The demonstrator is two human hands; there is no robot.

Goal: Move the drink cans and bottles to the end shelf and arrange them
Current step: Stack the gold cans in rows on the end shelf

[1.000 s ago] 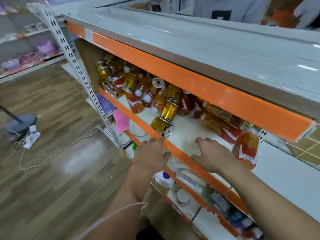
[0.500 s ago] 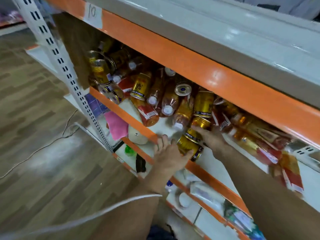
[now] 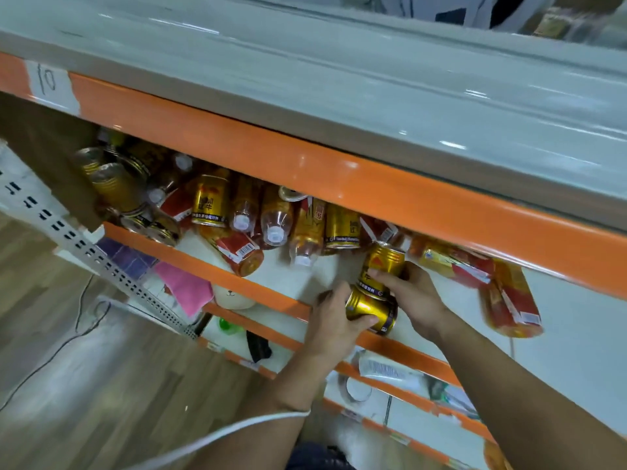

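Gold drink cans and amber bottles with red labels lie jumbled on a white shelf [image 3: 319,276] with an orange front edge. My left hand [image 3: 334,325] grips a gold can [image 3: 373,312] lying on its side at the shelf's front edge. Just behind it, my right hand [image 3: 412,293] holds a second gold can [image 3: 383,266]. The two cans touch. More cans [image 3: 208,200] and bottles [image 3: 276,220] crowd the shelf's left part. Further bottles [image 3: 509,300] lie to the right.
The shelf above [image 3: 339,96] overhangs closely, its orange lip carrying a paper tag marked 10 [image 3: 51,84]. A perforated upright [image 3: 84,249] stands at the left. Lower shelves hold a pink cloth [image 3: 185,288] and small goods. A cable [image 3: 81,317] trails over the wooden floor.
Both hands have moved from the shelf's front edge into the shelf. My left hand has taken hold of the front can, my right hand the can behind it. The camera has come closer.
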